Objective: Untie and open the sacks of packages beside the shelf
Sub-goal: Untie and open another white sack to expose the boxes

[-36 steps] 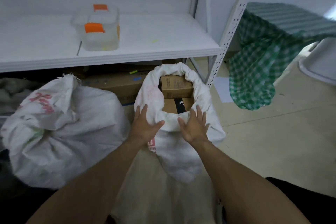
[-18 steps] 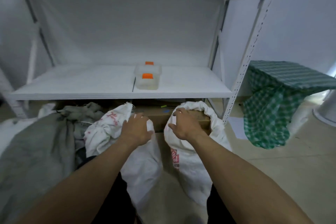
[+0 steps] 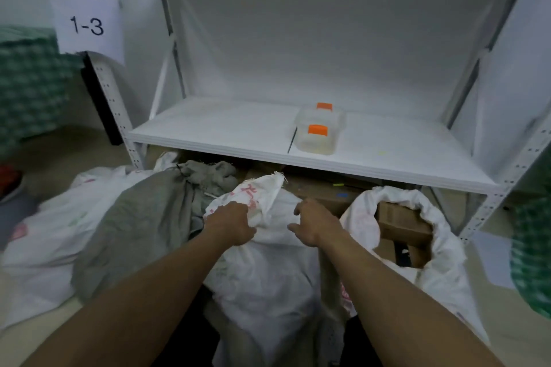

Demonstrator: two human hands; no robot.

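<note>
Gripping the closed white woven sack, the left hand apparently steadies it for the loosely spread right hand.

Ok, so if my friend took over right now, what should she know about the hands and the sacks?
Left hand: grips the bunched top of the middle white sack.
Right hand: open, fingers loose against the same sack's top.
Done: the right white sack stands open, rim rolled down, cardboard boxes showing inside.
Left to do: the middle white sack's mouth looks closed; the grey sack looks tied at its neck; the far-left white sack has its mouth hard to see.
All sit on the floor in front of the shelf.
</note>
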